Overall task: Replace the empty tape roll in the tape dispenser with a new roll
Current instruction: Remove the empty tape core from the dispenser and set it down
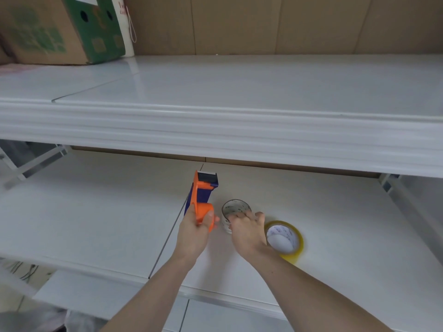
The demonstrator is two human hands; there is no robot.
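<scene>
An orange and dark blue tape dispenser (202, 195) is upright above the lower white shelf (96, 212), gripped by my left hand (195, 230) around its orange hub, which carries no roll. The empty white cardboard core (233, 208) stands just right of it, with the fingers of my right hand (248, 230) closed on its near rim. A new roll of yellowish clear tape (287, 240) lies flat on the shelf right of my right hand, partly hidden by my wrist.
An upper white shelf (239, 92) overhangs the back of the lower one. A green and brown cardboard box (62, 29) stands at its far left against a brown wall. The lower shelf's front edge runs below my forearms.
</scene>
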